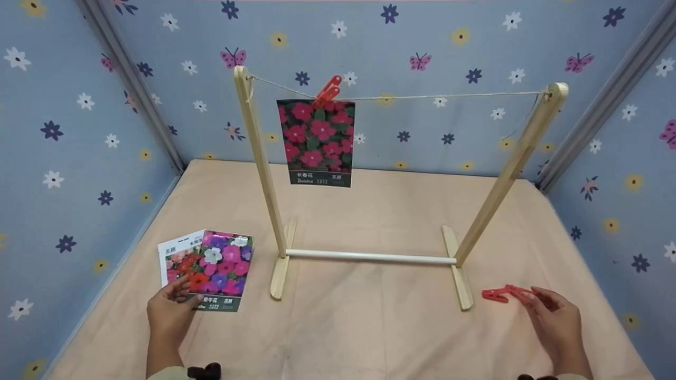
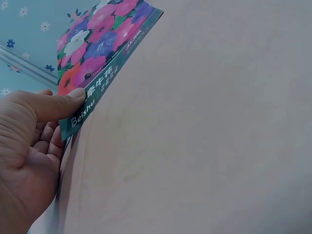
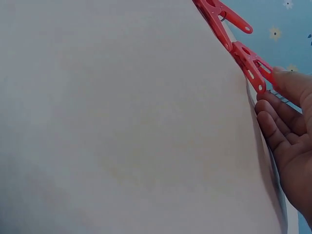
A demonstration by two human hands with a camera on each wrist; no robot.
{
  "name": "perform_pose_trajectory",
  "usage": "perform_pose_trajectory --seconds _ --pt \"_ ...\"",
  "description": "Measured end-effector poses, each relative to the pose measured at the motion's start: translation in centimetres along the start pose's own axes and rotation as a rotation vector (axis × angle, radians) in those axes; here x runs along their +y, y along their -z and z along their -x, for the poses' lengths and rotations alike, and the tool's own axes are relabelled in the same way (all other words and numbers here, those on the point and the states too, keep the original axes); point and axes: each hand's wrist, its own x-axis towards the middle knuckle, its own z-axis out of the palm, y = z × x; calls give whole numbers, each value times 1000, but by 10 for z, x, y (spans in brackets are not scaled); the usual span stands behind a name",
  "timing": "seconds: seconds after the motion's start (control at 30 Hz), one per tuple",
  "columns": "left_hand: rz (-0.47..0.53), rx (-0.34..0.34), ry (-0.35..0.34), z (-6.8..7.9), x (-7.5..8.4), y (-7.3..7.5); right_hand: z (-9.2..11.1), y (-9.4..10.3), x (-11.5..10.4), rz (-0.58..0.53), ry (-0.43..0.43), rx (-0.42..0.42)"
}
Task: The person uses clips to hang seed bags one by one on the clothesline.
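At the left, my left hand [image 1: 171, 312] pinches the lower corner of a seed packet [image 1: 226, 269] printed with pink, purple and white flowers. In the left wrist view the thumb lies on the front of this flower packet [image 2: 105, 41]. A second, white-topped seed packet [image 1: 174, 246] lies partly hidden beneath it. Over at the right, my right hand [image 1: 559, 321] pinches the handle end of a red clothespin [image 3: 248, 64] between thumb and fingers. Another red clothespin [image 3: 213, 22] lies just beyond, seeming to touch its tip.
A wooden stand with a left post [image 1: 262, 163], right post [image 1: 507, 174] and white crossbar [image 1: 369, 256] stands mid-table. From its string [image 1: 422, 97] hangs a packet [image 1: 317, 140] of pink flowers, held by a red clothespin [image 1: 328, 92]. Patterned blue panels [image 1: 391, 142] enclose the cloth-covered table [image 1: 364, 322].
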Motion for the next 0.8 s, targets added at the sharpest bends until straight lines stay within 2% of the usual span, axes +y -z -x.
perform_pose_trajectory --seconds 0.17,0.3,0.4,0.53,0.67,0.8 --pt "17 -3 -31 2 -1 1 2 1 -1 -15 -33 -39" --pt "16 13 -78 3 -3 1 3 2 -2 -12 -2 -64" --pt "38 21 -78 3 -3 0 3 3 -3 -2 24 -70" --pt "117 17 -42 4 -2 0 3 2 -3 -1 14 -56" --pt "235 -1 32 4 1 2 4 2 -1 -39 -21 -25" --pt "272 -7 70 2 2 6 5 4 1 -97 -62 5"
